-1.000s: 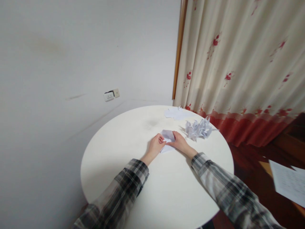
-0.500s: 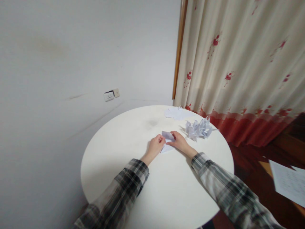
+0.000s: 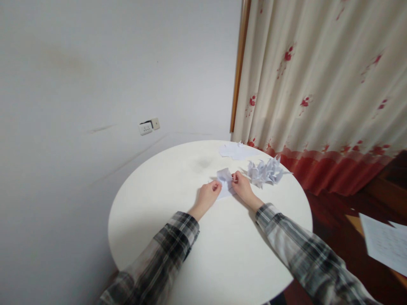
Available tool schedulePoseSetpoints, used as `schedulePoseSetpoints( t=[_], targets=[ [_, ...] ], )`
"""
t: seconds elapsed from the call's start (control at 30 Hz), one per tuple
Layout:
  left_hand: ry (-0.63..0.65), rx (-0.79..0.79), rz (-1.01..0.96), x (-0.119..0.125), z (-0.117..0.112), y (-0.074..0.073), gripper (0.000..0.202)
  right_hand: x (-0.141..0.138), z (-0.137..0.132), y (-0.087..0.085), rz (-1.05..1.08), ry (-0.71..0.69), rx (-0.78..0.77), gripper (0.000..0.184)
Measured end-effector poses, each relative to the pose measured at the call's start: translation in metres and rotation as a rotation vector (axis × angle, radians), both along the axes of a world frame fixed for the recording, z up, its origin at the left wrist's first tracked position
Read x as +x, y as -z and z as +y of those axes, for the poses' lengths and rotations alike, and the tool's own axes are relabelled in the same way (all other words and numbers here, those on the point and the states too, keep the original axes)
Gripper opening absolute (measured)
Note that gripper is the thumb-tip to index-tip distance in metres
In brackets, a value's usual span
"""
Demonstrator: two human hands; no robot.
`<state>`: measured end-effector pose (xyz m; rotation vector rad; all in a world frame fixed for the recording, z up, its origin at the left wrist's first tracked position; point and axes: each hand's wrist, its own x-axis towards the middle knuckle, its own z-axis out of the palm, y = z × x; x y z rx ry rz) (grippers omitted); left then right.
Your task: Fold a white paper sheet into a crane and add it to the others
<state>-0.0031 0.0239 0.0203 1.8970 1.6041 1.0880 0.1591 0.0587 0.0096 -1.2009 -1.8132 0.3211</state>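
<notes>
Two plaid sleeves (image 3: 178,241) extended from the near edge across the round white table (image 3: 159,203). To the right of the table, a printed sheet (image 3: 384,245) lay above the dark floor. Past the table's middle, the left hand (image 3: 208,195) and the right hand (image 3: 242,186) met on a partly folded white paper (image 3: 225,178). The left hand's fingers were curled closed on the paper's left edge. The right hand pinched its right edge, with the top flap raised off the table. A pile of folded paper figures (image 3: 265,170) stood just beside the right hand. Flat sheets (image 3: 235,150) lay near the far rim. A wall socket (image 3: 149,126) and a flowered curtain (image 3: 318,84) were behind.
</notes>
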Motion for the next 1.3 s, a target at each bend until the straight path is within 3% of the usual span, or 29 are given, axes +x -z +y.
schedulePoseSetpoints(
  t=[0.17, 0.3, 0.63, 0.83, 1.03, 1.17, 1.3],
  targets=[
    [0.036, -0.005, 0.008, -0.001, 0.004, 0.003, 0.019, 0.001, -0.001, -0.002, -0.032, -0.101, 0.06, 0.022],
    [0.066, -0.008, -0.01, -0.001, 0.006, 0.005, 0.026, -0.001, -0.005, -0.005, -0.083, -0.074, 0.024, 0.028],
    [0.165, 0.015, -0.018, 0.001, 0.009, 0.011, 0.027, -0.003, -0.007, -0.007, -0.184, -0.094, -0.073, 0.015],
    [0.336, 0.03, -0.088, -0.001, 0.011, 0.016, 0.016, -0.001, -0.005, -0.006, -0.239, -0.095, -0.073, 0.015],
    [0.393, 0.096, 0.04, -0.001, 0.007, 0.014, 0.015, 0.0, -0.006, -0.007, -0.272, -0.047, -0.069, 0.012],
    [0.327, 0.192, 0.176, -0.002, 0.001, 0.008, 0.018, 0.001, -0.006, -0.007, -0.272, -0.037, -0.066, 0.009],
    [0.225, 0.201, 0.308, -0.005, -0.001, 0.006, 0.034, 0.0, -0.007, -0.008, -0.286, -0.03, -0.076, 0.009]
  ],
)
